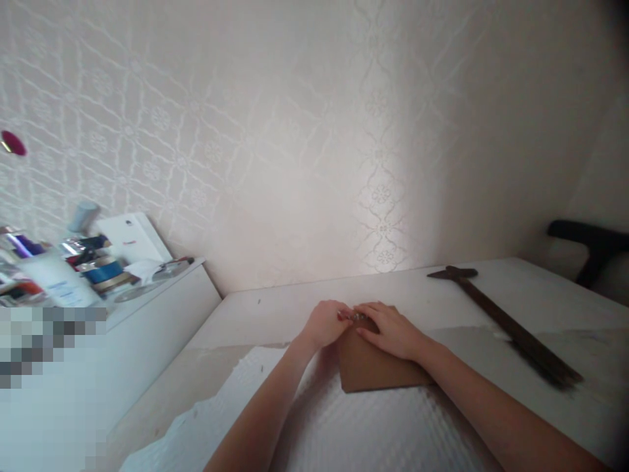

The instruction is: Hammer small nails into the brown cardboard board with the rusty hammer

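A flat brown board (378, 370), perhaps cardboard or wood, lies on a white textured sheet (354, 426). At its far left corner my left hand (325, 322) is closed, the fingers curled together. A small shiny, partly red thing (346, 315) shows at those fingertips, too small to make out. My right hand (396, 331) rests over the board's top with fingers stretched and thumb apart; its fingertips almost meet the left ones beside the shiny bit. To the right, apart from both hands, lies a hammer (506, 321) with a dark head and a worn, dark handle.
On the left, a white cabinet (162, 347) carries bottles, a white tube (61, 282), a blue roll (105, 272) and a white box (132, 239). A patterned wall (295, 164) stands behind the table (240, 318). A black chair part (590, 236) shows at far right.
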Available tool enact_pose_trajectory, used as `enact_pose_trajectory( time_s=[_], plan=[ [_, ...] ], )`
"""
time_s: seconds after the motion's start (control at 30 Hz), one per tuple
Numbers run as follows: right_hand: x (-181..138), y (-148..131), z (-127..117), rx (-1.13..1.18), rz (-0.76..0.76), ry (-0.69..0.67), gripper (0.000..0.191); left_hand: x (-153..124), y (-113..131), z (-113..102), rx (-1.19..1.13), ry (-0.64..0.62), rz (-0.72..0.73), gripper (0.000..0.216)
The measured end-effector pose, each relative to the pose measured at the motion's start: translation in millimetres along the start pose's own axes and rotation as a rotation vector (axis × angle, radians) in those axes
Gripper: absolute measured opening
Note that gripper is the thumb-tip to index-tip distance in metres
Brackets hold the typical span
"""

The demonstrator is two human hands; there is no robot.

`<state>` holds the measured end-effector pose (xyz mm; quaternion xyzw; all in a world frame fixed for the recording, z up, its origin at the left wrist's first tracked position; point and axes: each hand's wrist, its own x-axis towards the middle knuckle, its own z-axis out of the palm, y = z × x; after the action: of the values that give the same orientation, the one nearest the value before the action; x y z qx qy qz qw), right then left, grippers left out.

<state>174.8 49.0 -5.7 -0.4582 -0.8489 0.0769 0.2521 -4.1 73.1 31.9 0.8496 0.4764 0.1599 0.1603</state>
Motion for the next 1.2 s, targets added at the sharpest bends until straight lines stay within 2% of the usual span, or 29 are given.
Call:
enact_pose_trajectory(
  time_s=[0.2,0.4,0.8,1.03,1.13,1.2],
  plan=[
    [0,0,1,-0.005,0.002,0.007,0.041,-3,0,7,0.084,0.078,-0.025,0.021],
    [0,0,0,-0.019,0.006,0.002,0.042,-8,0,7,0.155,0.164,0.033,0.024],
    [0,-3,-1,-0.030,0.011,-0.001,0.043,-9,4,11,0.257,0.142,0.021,0.024],
    [0,-3,-2,-0.036,-0.003,-0.008,0.041,-11,7,8,0.220,0.221,0.098,0.023],
    [-1,-1,-1,-0.032,-0.006,-0.004,0.042,-10,4,6,0.182,0.252,0.068,0.021],
    [-1,0,0,-0.026,0.004,0.005,0.043,-8,-4,1,0.167,0.303,-0.028,0.020]
  ],
)
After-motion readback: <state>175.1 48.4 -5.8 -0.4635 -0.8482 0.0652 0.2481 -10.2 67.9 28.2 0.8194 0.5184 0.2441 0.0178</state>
